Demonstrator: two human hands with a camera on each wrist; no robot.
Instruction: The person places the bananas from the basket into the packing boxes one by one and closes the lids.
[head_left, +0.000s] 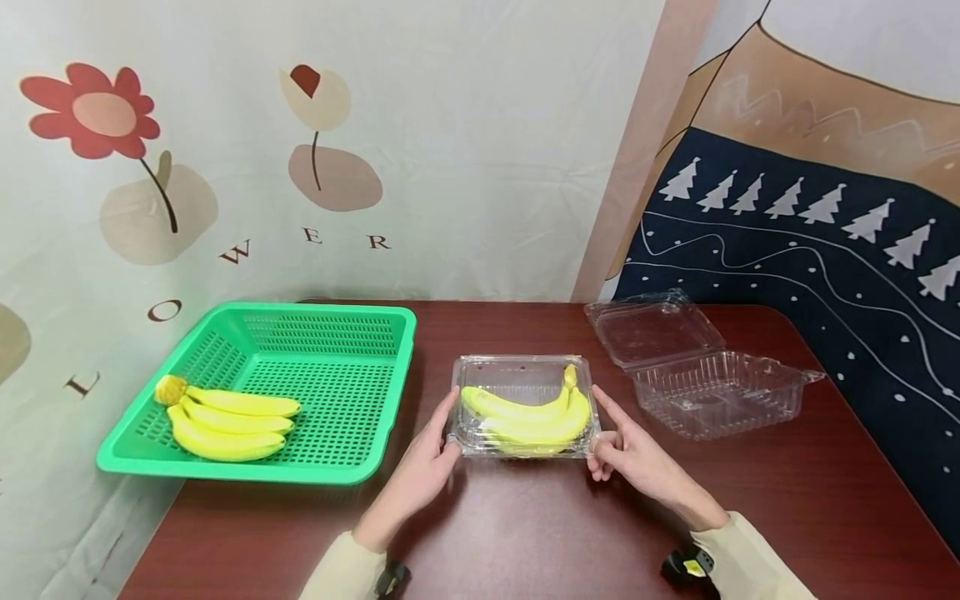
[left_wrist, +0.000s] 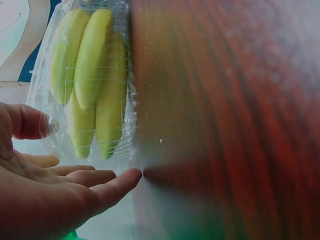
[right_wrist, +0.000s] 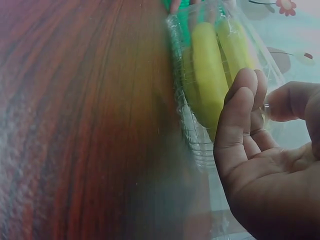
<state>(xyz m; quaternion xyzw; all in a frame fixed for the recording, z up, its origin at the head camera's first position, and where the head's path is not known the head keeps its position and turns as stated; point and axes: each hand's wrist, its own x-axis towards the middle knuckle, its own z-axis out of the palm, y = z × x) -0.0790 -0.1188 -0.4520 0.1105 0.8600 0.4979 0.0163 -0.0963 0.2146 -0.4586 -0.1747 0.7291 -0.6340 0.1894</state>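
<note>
A clear plastic clamshell container point(head_left: 517, 361) with its lid down sits on the table in front of me, and a bunch of yellow bananas point(head_left: 525, 412) shows through it. At its left side my left hand point(head_left: 420, 467) touches the front corner with the thumb; in the left wrist view its other fingers stretch out straight beside the box. My right hand point(head_left: 637, 454) is at the opposite side, its index finger extended along the edge. In the right wrist view, thumb and curled fingers pinch a small tab at the container's corner.
Left on the table stands a green perforated basket point(head_left: 330, 477), with another banana bunch point(head_left: 232, 425) on its left part. A second clear container point(head_left: 720, 396) lies to the right with its lid raised back. A patterned cloth point(head_left: 480, 150) hangs behind the brown table point(head_left: 517, 533).
</note>
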